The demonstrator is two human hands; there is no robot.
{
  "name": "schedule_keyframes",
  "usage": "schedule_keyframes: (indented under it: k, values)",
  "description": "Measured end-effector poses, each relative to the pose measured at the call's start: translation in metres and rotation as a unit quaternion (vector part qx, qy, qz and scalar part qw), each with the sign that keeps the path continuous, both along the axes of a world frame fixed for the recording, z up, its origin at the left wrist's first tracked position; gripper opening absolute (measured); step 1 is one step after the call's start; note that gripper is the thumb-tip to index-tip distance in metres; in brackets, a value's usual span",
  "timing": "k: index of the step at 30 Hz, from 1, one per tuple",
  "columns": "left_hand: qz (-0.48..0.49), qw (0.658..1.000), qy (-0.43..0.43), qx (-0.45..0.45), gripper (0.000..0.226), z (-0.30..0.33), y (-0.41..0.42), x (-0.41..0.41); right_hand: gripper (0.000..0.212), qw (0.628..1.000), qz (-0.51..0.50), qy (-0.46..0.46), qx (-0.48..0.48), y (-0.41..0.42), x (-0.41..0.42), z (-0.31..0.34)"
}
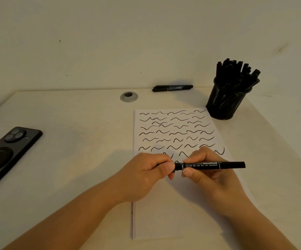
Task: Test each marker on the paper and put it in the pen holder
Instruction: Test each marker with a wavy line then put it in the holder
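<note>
The pale surface (77,159) fills the lower two thirds of the frame, meeting a plain wall along its far edge. A white sheet of paper (164,213) lies right of centre, running from mid-frame down toward the bottom edge; its upper half is covered with rows of short black wavy strokes, its lower half is bare.

At the left edge of the frame a black phone (7,152) lies face down and slanted, camera cluster toward the top. In the upper right a black mesh pen holder (225,103) stands just beyond the paper's top right corner, packed with black markers whose ends stick out above its rim.

Both forearms come in from the bottom of the frame and meet over the middle of the paper. The left hand (146,175) has its fingers curled round the left end of a black marker (209,166), thumb pressed on top. The right hand (209,175) pinches the barrel just beside it, thumb in front and fingers wrapped behind. The marker lies level, its right end pointing to the right of the frame, held just above the lowest strokes.

A spare marker (173,88) lies flat at the far edge of the surface, upper centre. Left of it sits a round grey cable grommet (129,96).
</note>
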State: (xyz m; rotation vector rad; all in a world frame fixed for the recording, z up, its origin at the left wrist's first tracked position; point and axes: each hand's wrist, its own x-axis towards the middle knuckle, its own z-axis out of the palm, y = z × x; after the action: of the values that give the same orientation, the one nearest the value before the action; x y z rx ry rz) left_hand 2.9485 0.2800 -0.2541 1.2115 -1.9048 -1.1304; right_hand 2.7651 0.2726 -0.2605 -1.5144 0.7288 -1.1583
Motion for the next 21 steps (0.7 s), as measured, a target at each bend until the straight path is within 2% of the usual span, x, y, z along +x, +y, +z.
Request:
schedule_keyframes:
  k: [7,10,11,14,18,21]
  values:
    - [0.024,0.999,-0.028,-0.037,0.023,0.001,-0.005,0.009,0.007,0.999,-0.041,0.024,0.024,-0.002,-0.003,0.002]
    - [0.069,0.996,-0.017,-0.047,0.019,0.002,-0.009,0.021,0.011,0.994,-0.094,-0.032,0.053,-0.007,-0.009,0.003]
    - [0.094,0.994,-0.015,-0.05,0.017,0.002,-0.011,0.025,0.017,0.992,-0.112,-0.026,0.052,-0.008,-0.011,0.003]
    - [0.163,0.985,0.013,-0.051,0.014,0.004,-0.017,0.031,0.024,0.987,-0.148,0.063,0.022,-0.009,-0.009,-0.001]
    - [0.189,0.979,0.057,-0.051,0.014,0.006,-0.018,0.029,0.028,0.972,-0.173,0.157,-0.017,-0.008,-0.004,-0.003]
    - [0.169,0.983,0.017,-0.074,0.024,0.01,-0.015,0.023,0.024,0.941,-0.194,0.251,-0.114,-0.006,-0.002,0.0]
